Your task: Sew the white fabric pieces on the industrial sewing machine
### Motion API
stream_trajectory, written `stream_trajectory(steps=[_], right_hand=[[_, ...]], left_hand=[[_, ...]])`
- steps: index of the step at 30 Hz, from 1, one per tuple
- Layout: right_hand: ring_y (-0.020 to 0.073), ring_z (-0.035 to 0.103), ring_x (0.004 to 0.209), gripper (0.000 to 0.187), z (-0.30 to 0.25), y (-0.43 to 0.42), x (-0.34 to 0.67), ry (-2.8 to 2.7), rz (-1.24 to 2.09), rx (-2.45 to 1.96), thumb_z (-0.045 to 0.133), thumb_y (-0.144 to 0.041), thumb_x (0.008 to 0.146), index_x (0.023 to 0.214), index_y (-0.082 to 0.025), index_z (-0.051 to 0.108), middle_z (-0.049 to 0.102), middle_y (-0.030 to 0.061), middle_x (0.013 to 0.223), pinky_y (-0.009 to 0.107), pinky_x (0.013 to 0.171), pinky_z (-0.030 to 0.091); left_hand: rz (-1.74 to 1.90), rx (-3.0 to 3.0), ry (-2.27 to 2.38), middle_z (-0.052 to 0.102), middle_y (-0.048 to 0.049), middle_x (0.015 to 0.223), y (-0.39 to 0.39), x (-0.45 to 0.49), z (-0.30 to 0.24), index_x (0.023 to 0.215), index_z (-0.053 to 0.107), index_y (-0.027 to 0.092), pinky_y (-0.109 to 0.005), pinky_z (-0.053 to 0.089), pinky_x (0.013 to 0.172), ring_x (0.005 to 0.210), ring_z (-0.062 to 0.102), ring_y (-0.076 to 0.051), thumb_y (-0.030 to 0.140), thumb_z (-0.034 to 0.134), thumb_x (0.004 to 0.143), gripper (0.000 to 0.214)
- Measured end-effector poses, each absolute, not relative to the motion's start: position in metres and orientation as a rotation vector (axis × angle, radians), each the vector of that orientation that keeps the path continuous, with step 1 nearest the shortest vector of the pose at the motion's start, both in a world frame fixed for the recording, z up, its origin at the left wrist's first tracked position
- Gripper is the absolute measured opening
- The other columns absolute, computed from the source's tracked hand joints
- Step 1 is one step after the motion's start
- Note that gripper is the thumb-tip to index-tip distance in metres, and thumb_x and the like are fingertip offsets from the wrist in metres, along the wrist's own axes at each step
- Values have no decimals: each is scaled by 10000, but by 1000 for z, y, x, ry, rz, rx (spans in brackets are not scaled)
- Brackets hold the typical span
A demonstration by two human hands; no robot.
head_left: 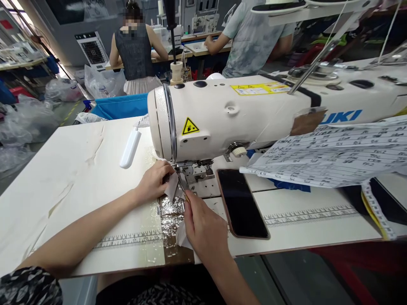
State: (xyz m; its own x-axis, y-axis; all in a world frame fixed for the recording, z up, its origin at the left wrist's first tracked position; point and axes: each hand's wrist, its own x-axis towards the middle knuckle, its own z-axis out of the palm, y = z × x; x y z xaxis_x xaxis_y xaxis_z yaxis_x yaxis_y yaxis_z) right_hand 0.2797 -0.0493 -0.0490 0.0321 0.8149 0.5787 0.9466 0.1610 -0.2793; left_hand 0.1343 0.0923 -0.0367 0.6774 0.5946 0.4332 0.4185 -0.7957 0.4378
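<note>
My left hand [155,180] is closed at the needle end of a white sewing machine [206,114], its fingers pinching a small white fabric piece [171,186]. My right hand [206,224] grips a slim metal tool that looks like tweezers [182,181], its tip reaching up to the fabric beside the presser foot area. Another white scrap [182,236] shows under the right hand's edge. Both hands are above a shiny taped strip [173,216] on the table. The tool's tip and the fabric's far end are partly hidden by the left fingers and the machine head.
A phone [243,203] lies right of my right hand. Handwritten paper sheets [327,156] and a tape measure [377,209] lie farther right. A white oblong device [130,148] rests on the tabletop [79,169] at left. Two people sit at machines beyond; plastic bags [32,123] lie on the floor.
</note>
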Motion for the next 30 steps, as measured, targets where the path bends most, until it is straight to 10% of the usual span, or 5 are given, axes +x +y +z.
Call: stream_trajectory(steps=[24,30], right_hand=[[189,747,694,330,-48,-58,278,-1751,-292,-1725,354,-163,1025,1150,-43,635,779,127,933,253,527,504],[165,714,608,191,-45,-126,290,-1651,428,-1653,400,-209,994,1099,-213,560,730,9,760,208,520,517]], left_hand=[[817,2845,423,663,-116,931,94,129,-27,888,624,116,-348,564,719,855,587,-201,198,471,997,205],[542,2870,407,645,-128,1046,90,122,-17,1050,690,111,-403,592,806,971,581,-223,133,438,989,261]])
